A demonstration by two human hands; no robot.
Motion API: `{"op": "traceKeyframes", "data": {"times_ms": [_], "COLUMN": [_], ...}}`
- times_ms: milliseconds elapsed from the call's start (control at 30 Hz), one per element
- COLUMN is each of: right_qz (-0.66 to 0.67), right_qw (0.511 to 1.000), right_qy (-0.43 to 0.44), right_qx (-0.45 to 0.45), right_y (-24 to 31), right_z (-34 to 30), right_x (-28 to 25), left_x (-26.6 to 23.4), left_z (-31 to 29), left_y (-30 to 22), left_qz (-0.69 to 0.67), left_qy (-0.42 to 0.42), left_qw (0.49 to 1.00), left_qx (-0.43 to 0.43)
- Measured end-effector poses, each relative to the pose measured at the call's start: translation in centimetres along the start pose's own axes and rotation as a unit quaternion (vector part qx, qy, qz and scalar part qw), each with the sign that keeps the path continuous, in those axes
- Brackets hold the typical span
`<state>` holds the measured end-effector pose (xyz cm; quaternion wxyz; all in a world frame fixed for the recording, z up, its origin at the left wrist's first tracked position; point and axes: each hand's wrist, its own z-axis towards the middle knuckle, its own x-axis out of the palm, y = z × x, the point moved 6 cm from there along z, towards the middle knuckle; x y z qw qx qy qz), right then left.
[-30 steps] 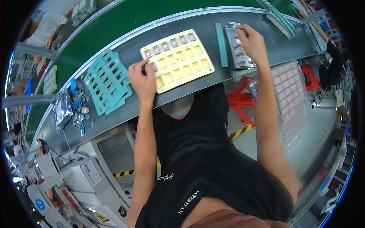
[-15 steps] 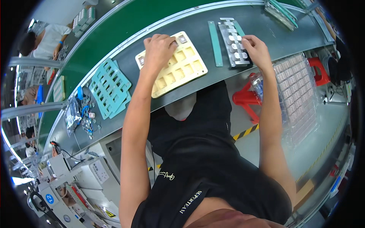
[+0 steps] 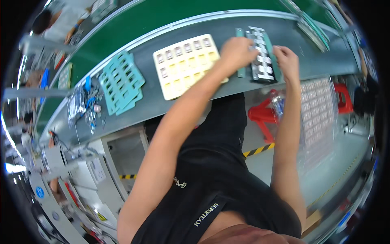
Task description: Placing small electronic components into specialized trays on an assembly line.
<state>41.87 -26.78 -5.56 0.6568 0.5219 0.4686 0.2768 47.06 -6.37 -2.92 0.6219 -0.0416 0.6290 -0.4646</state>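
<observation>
My left hand [image 3: 239, 52] reaches over the near left side of a dark narrow holder [image 3: 258, 75] lined with small whitish pieces; its fingers are smeared by motion. To the right of that holder my right hand [image 3: 287, 63] is closed, thumb and fingertips pinched together; whatever they hold is too small to make out. A cream tray [image 3: 182, 67] with square pockets lies left of my left hand. Small dark-framed parts [image 3: 178, 51] fill its far row, and another sits at the left of the second row.
One teal strip [image 3: 241, 73] lies left of the holder, another [image 3: 269, 44] along its right side. Teal cut-out plates [image 3: 122, 83] are stacked at the left, beside bagged small parts [image 3: 77, 109]. A red stool [image 3: 262, 116] and clear blister trays [image 3: 319, 110] stand below the bench's near edge.
My left hand has left the cream tray and moved right to the holder. My right hand has drawn off the holder to its right. More parts show in the tray, uncovered by my hand.
</observation>
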Motion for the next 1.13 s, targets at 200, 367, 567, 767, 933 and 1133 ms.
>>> {"op": "traceKeyframes", "data": {"times_ms": [200, 367, 567, 767, 933, 1133], "right_qz": [0.001, 0.023, -0.085, -0.131, -0.26, -0.258], "right_qw": [0.997, 0.99, 0.96, 0.917, 0.876, 0.89], "right_qy": [-0.026, -0.007, 0.118, 0.2, 0.185, 0.212], "right_qx": [-0.069, -0.137, -0.241, -0.318, -0.362, -0.309], "right_y": [4.1, 7.5, 11.2, 11.9, 12.8, 12.5], "right_z": [-2.4, -4.1, -8.4, -11.5, -11.6, -10.7], "right_x": [-1.0, 2.0, 13.7, 23.7, 25.4, 26.4], "left_x": [1.5, -2.8, -13.3, -14.2, -13.6, -13.5], "left_z": [1.5, -1.1, -12.3, -16.2, -16.8, -17.4], "left_y": [1.2, 0.6, 6.3, 10.2, 10.4, 9.8], "left_qz": [-0.092, -0.065, 0.005, 0.152, 0.208, 0.25], "left_qy": [-0.001, -0.106, -0.231, -0.249, -0.26, -0.32], "left_qw": [0.992, 0.991, 0.968, 0.954, 0.939, 0.913], "left_qx": [-0.09, -0.057, -0.097, -0.064, -0.09, -0.045]}}
